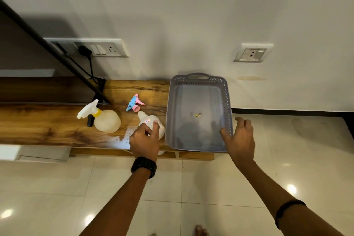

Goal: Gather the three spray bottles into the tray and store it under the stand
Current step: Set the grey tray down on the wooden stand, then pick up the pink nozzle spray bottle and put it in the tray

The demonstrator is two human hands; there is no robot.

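The left grip (pixel 145 141) wraps the pink-and-blue-topped spray bottle (pixel 147 120) standing on the tabletop (pixel 47 124) just beside the tray (pixel 199 82), likely to lift it in. The right grip (pixel 238 136), fingers apart, steadies the empty tray's near corner. The yellow-collared bottle (pixel 106 120) waits further left. A third bottle is not visible; the hand hides the held bottle's base.
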